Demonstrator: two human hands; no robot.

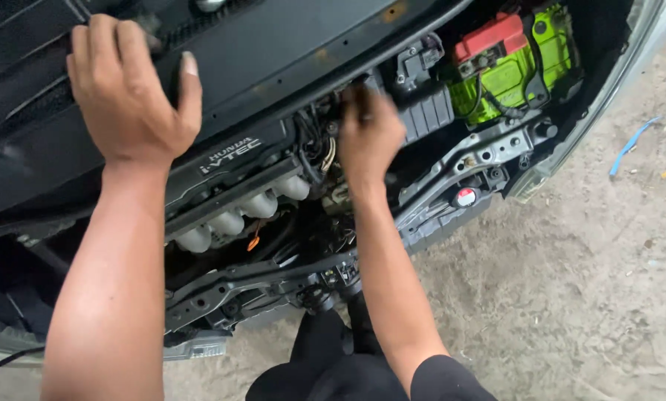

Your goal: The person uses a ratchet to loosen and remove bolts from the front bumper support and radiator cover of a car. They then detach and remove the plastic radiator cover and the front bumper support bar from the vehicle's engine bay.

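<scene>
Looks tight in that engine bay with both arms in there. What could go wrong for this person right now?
A few things, judging by the view:
1. The right hand is deep among wires near the back; its fingers are blurred, so a snagged wire or scraped knuckles seem possible.
2. The left hand leans on the black panel; if it slips, the person could lurch forward.
3. The green battery with its red cap sits close by; brushing its terminals might be risky.

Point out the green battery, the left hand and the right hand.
green battery (511, 78), head view, on its green side.
left hand (128, 93), head view, back of hand.
right hand (368, 137), head view, back of hand.
</scene>
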